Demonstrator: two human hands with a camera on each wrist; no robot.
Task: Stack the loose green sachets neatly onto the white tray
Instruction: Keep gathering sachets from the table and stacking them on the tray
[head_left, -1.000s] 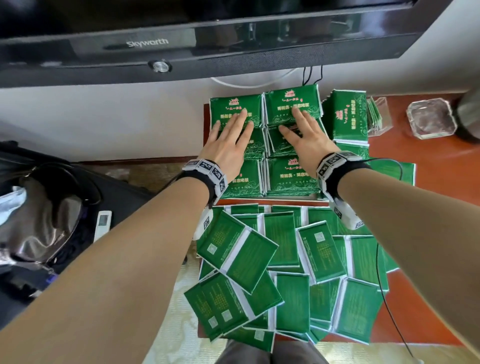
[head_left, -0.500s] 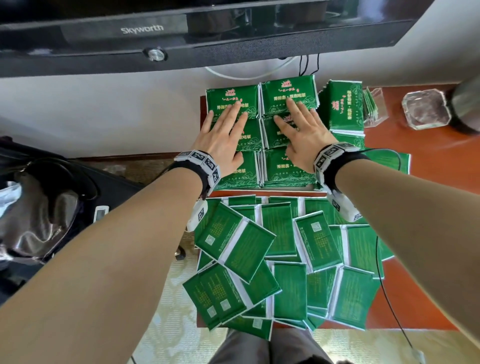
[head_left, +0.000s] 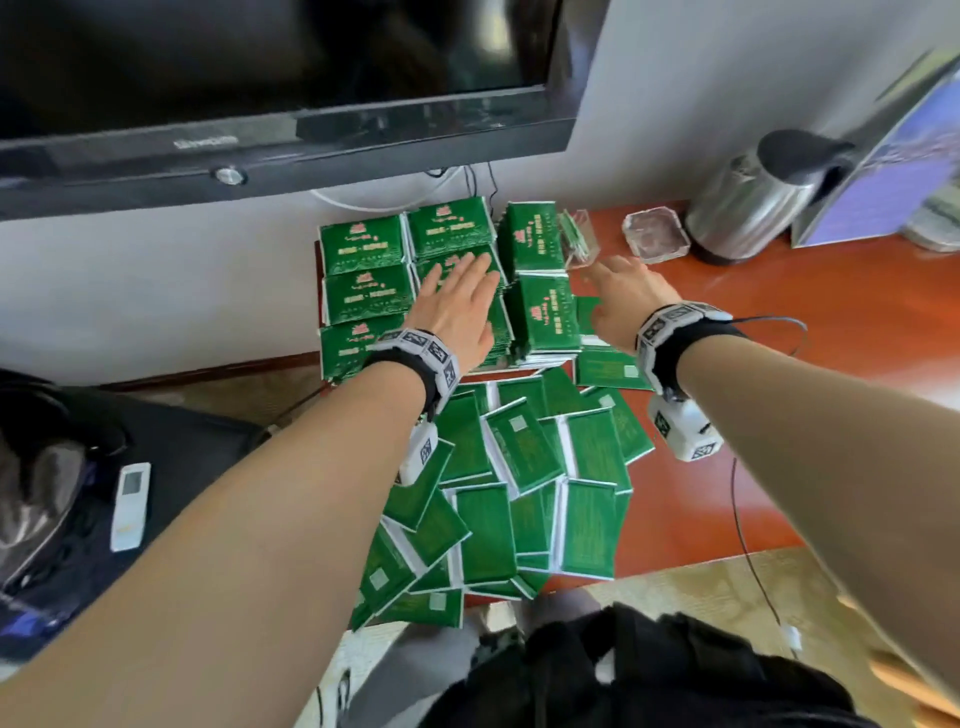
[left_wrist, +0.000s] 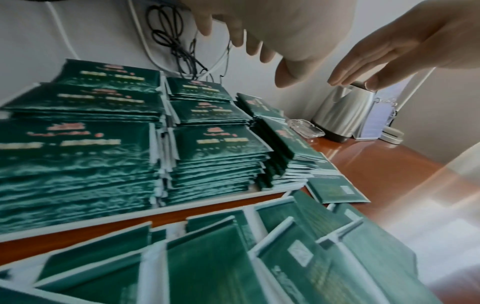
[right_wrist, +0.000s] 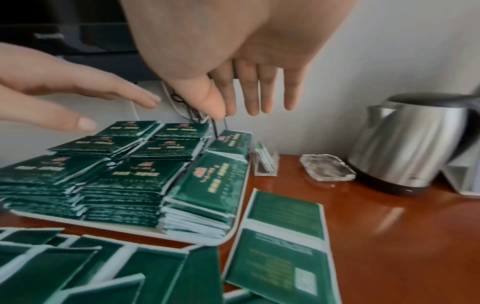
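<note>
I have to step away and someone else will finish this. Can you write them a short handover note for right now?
Left hand: open, flat over the middle stacks, holding nothing.
Right hand: open, empty, above the table by the tray's right edge.
White tray: at the back of the table, filled with rows of stacked sachets; the right-hand row lies turned sideways.
Left to do: a big pile of loose sachets in front of the tray, plus a couple lying to its right.

Stacked sachets (head_left: 363, 283) fill the tray (right_wrist: 228, 234) at the table's (head_left: 779, 415) back left; loose sachets (head_left: 519, 483) lie before it. An ashtray (head_left: 655, 232) and kettle (head_left: 748, 202) stand to its right, a television (head_left: 270, 78) behind.
</note>
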